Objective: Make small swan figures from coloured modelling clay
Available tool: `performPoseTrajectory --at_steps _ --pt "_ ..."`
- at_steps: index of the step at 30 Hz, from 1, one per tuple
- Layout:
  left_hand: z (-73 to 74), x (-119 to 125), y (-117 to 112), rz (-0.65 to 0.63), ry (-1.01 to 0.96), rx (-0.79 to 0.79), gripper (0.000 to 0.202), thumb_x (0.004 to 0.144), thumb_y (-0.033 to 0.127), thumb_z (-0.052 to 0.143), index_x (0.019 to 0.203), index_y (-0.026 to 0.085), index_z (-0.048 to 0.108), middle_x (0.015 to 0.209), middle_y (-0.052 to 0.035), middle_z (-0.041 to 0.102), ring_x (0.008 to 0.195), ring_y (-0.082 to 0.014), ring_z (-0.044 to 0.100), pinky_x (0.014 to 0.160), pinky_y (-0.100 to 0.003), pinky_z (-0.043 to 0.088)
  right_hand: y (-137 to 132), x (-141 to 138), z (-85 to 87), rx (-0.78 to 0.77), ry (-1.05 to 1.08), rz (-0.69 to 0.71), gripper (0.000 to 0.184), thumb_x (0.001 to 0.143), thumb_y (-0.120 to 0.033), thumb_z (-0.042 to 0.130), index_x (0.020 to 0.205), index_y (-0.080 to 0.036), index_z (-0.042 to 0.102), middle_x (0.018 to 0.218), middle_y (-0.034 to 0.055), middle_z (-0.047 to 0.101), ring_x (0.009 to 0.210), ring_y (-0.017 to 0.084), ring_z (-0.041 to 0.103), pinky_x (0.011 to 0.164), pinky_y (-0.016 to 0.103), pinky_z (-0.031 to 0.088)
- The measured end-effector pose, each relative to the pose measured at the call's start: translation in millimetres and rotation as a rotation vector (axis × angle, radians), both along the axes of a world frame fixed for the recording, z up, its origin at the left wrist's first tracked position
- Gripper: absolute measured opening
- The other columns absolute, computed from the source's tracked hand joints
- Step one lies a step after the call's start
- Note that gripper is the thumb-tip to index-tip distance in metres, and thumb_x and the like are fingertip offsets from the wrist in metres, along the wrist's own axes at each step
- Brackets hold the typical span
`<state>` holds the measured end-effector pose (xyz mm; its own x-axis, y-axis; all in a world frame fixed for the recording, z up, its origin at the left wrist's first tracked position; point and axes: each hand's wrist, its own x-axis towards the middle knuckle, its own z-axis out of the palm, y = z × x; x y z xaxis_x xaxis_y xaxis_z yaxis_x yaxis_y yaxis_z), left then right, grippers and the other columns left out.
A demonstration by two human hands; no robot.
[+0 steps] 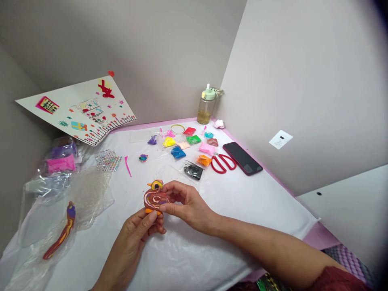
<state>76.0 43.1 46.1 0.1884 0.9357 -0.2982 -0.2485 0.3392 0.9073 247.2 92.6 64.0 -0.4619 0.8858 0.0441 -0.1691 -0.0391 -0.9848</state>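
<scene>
Between my two hands is a clay duck (155,199), its body a brown, white and purple swirl, with a yellow head, a dark eye and an orange beak pointing left. My left hand (142,224) pinches the orange feet at the bottom between thumb and fingers. At the duck's right side, my right hand (184,204) grips the body with its thumb in front and fingers behind. The duck is held upright above the white table cover (218,214). Part of its right edge is hidden by my right fingers.
Several clay packets, a blue one (178,152) among them, lie beyond my hands near red-handled scissors (223,162) and a phone (242,158). A bottle (206,107) stands at the back. Left are a striped clay roll (62,236) on plastic, rhinestones (108,160) and a decorated board (75,109).
</scene>
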Motion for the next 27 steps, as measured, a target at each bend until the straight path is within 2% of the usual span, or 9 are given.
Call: performPoseTrajectory --at_steps 5,7,11,14,16,19,21,27 --pt "-10.7 -4.8 0.4 0.043 0.162 0.087 0.029 0.085 0.047 0.071 0.104 0.025 0.072 0.09 -0.0003 0.066 0.078 -0.0142 0.059 0.079 -0.025 0.05 1.6 -1.6 1.2 -0.076 0.118 -0.008 0.03 0.078 -0.03 0.08 0.1 -0.019 0.063 0.1 0.0032 0.07 0.087 0.016 0.065 0.082 0.031 0.05" --pt "-13.4 -6.6 0.2 0.055 0.236 0.118 0.028 0.084 0.047 0.072 0.101 0.026 0.072 0.091 0.0002 0.067 0.079 -0.0139 0.059 0.08 -0.024 0.05 2.0 -2.8 0.7 -0.118 0.155 -0.006 0.032 0.076 -0.029 0.081 0.099 -0.019 0.063 0.1 0.0031 0.07 0.088 0.016 0.066 0.082 0.031 0.05" --pt "-9.6 -6.3 -0.7 0.111 0.381 0.144 0.03 0.08 0.052 0.072 0.089 0.024 0.073 0.081 -0.0001 0.068 0.077 -0.0158 0.062 0.076 -0.024 0.052 1.5 -4.2 -3.0 -0.135 0.14 0.016 0.034 0.075 -0.03 0.082 0.1 -0.019 0.062 0.094 0.0018 0.07 0.083 0.015 0.066 0.079 0.03 0.05" --pt "-5.5 -4.5 -1.5 0.151 0.447 0.187 0.032 0.078 0.052 0.074 0.09 0.023 0.072 0.086 -0.0019 0.071 0.08 -0.0183 0.066 0.075 -0.026 0.055 2.0 -3.2 -3.9 -0.132 0.119 0.015 0.034 0.074 -0.029 0.083 0.1 -0.019 0.062 0.092 0.0011 0.07 0.08 0.014 0.065 0.077 0.028 0.048" --pt "-5.0 -4.1 -2.5 0.231 0.491 0.225 0.033 0.076 0.051 0.075 0.094 0.023 0.07 0.092 -0.0028 0.073 0.084 -0.0198 0.068 0.076 -0.028 0.056 3.3 -1.9 -2.6 -0.135 0.113 -0.006 0.033 0.074 -0.029 0.083 0.099 -0.018 0.063 0.094 0.0016 0.071 0.08 0.013 0.065 0.076 0.028 0.048" --pt "-7.4 -4.2 -4.6 0.429 0.565 0.29 0.035 0.075 0.048 0.076 0.1 0.025 0.068 0.101 -0.0025 0.073 0.09 -0.0202 0.07 0.081 -0.029 0.058 5.4 -0.6 0.2 -0.174 0.128 -0.03 0.034 0.072 -0.028 0.083 0.097 -0.017 0.063 0.094 0.0016 0.071 0.077 0.012 0.065 0.073 0.026 0.048" --pt "-10.1 -3.7 -5.8 0.489 0.582 0.333 0.032 0.077 0.046 0.076 0.101 0.026 0.068 0.104 -0.0015 0.073 0.096 -0.0193 0.07 0.085 -0.028 0.058 5.8 -0.7 1.6 -0.197 0.137 -0.027 0.033 0.071 -0.026 0.083 0.097 -0.017 0.063 0.091 0.0011 0.071 0.073 0.011 0.064 0.069 0.025 0.048" --pt "-16.3 -1.5 -6.8 0.42 0.546 0.416 0.024 0.083 0.04 0.073 0.103 0.028 0.066 0.108 0.0015 0.071 0.1 -0.0143 0.07 0.089 -0.021 0.057 1.9 -3.4 2.9 -0.187 0.111 -0.038 0.032 0.07 -0.022 0.083 0.095 -0.017 0.064 0.088 0.0002 0.071 0.075 0.011 0.063 0.069 0.023 0.047"
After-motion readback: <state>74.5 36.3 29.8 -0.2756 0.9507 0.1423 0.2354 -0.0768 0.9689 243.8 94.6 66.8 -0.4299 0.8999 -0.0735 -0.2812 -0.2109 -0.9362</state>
